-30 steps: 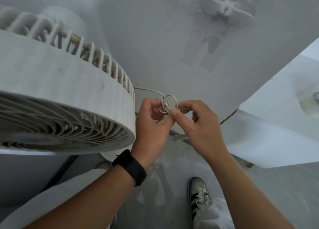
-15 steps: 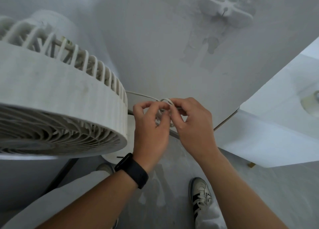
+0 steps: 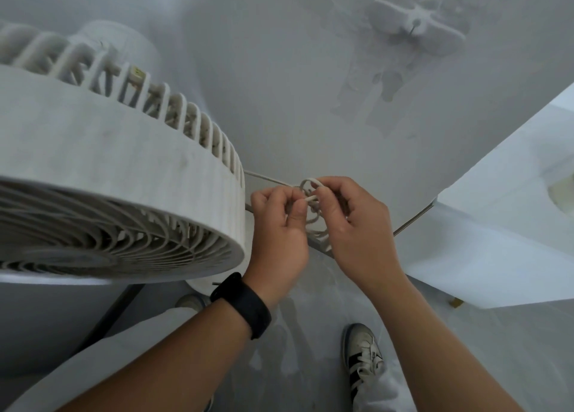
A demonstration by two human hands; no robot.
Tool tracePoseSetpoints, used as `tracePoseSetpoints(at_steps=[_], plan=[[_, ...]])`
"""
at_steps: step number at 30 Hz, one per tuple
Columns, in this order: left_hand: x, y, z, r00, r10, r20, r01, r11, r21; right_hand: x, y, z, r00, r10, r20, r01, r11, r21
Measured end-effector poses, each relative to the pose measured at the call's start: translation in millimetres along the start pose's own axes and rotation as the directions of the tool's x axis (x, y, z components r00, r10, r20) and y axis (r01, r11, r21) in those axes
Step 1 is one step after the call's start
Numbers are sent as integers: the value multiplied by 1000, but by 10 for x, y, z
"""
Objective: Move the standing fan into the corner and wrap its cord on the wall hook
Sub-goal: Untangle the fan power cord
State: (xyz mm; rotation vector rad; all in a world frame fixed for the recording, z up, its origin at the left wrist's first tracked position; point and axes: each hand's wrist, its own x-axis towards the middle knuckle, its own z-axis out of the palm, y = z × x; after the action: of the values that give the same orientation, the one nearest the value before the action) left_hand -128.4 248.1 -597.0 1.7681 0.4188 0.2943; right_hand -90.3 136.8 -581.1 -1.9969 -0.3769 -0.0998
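Since the earlier frames the loops of the cord (image 3: 311, 194) have been gathered tighter between the two hands, and the fan head (image 3: 118, 175) is seen shifted slightly against the wall (image 3: 279, 79); the small plug-like piece seen a second ago below the hands is no longer made out. The cord is pinched by the left hand (image 3: 279, 225) between thumb and curled fingers; its loops are held by the right hand (image 3: 354, 225), whose fingers are curled round them; a single strand is led from the bundle leftward behind the fan's rim. The fan is placed at the left, close against the wall, with its grille turned down and toward the camera; part of its base (image 3: 202, 284) is glimpsed under the left wrist, beside a black wristband (image 3: 242, 304). The wall hook (image 3: 416, 28) is fixed high on the wall, well apart from the hands and above them; nothing is hung on it. At the right a white ledge (image 3: 497, 250) juts in, its corner near the right hand; bare floor (image 3: 310, 334) is left between it and the fan, where a striped shoe (image 3: 363, 355) is planted.
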Motion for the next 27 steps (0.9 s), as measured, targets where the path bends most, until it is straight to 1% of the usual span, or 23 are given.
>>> tracePoseSetpoints(at_steps=[2, 4, 5, 6, 7, 9, 11, 13, 14, 15, 16, 18, 21, 24, 25, 27], plan=[[33, -36, 19, 991, -132, 14, 132, 977, -165, 11, -4, -4, 995, 102, -8, -102, 992, 73], [59, -50, 25, 963, -270, 18, 255, 885, -388, 32, 27, -18, 977, 213, -5, -211, 971, 112], [65, -45, 24, 948, -318, 12, 288, 840, -460, 43, 46, -25, 968, 253, 2, -252, 962, 105], [72, -31, 22, 938, -346, 5, 303, 814, -496, 52, 67, -28, 961, 276, 12, -276, 957, 88], [73, -12, 17, 936, -351, -11, 299, 812, -501, 58, 87, -29, 959, 282, 23, -283, 957, 68], [60, 31, -2, 951, -299, -79, 232, 860, -454, 55, 109, -29, 968, 246, 45, -247, 969, 29], [34, 60, -15, 981, -149, -125, 101, 941, -324, 42, 106, -36, 986, 150, 76, -147, 988, -43], [16, 31, -13, 995, 11, -97, -24, 991, -134, 34, 104, -39, 992, 70, 104, -58, 992, -113], [5, 12, -7, 996, 48, -74, -52, 997, -49, 34, 104, -44, 992, 54, 111, -41, 992, -118], [-4, -11, 2, 997, 56, -58, -56, 998, 11, 36, 106, -50, 992, 47, 114, -35, 993, -109], [-16, -15, 8, 998, 45, -53, -44, 999, 31, 35, 109, -55, 993, 43, 114, -31, 995, -99], [-31, -14, 0, 998, 27, -59, -26, 999, 26, 29, 108, -60, 994, 31, 109, -22, 996, -90], [-38, 18, -26, 995, 69, -77, -64, 996, 62, 17, 99, -44, 996, 32, 78, -26, 997, -72], [-44, 24, -21, 987, 96, -126, -83, 991, 104, 20, 106, -18, 995, 77, 57, -73, 995, -61], [-47, 23, -14, 988, 76, -134, -65, 994, 85, 23, 108, -12, 993, 105, 54, -102, 993, -60], [-30, 32, -5, 988, -12, -155, 8, 1000, -28, 31, 117, -4, 984, 173, 46, -170, 984, -57]])
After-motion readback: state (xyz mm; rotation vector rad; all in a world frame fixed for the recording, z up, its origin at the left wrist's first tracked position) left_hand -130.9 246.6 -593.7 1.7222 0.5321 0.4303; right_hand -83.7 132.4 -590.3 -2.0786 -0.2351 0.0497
